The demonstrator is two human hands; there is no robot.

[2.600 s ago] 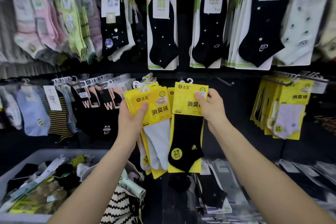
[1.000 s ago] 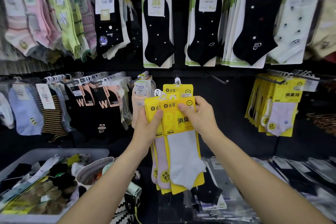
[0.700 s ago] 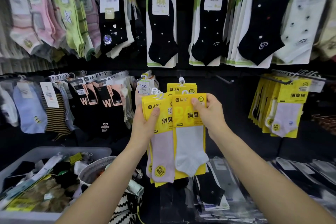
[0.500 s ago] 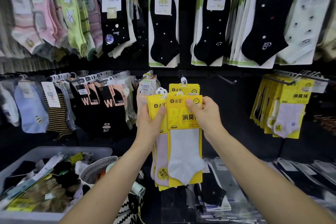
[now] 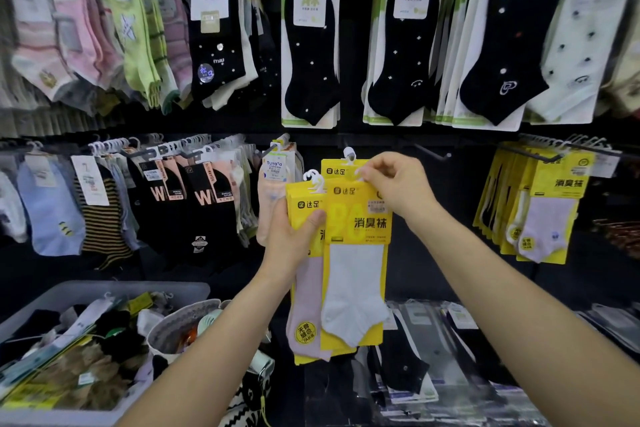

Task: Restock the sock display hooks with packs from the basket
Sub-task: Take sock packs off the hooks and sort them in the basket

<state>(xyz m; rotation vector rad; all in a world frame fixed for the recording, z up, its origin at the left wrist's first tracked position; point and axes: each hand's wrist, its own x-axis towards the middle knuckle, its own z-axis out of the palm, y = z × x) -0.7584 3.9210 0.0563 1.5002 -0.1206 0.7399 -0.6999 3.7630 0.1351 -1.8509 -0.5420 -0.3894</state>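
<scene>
My left hand (image 5: 292, 241) grips a stack of yellow sock packs (image 5: 306, 308) with a pale pink sock in front. My right hand (image 5: 398, 189) pinches the top of a yellow pack with a white sock (image 5: 356, 274), held over the stack. Just behind my right fingers hangs another yellow pack (image 5: 337, 168) on a wall hook, its white hanger showing. The grey basket (image 5: 114, 289) with more sock packs stands at the lower left.
The wall is full of hanging socks: black dotted packs (image 5: 311, 55) above, dark "W" pairs (image 5: 194, 204) to the left, a row of yellow packs (image 5: 540, 204) to the right. A bare hook (image 5: 433, 152) juts out right of my hands. Flat packs (image 5: 433, 350) lie on the shelf below.
My right hand slid from the side of the white-sock pack up to its top edge by the hanger. The left hand kept its stack and stayed almost still.
</scene>
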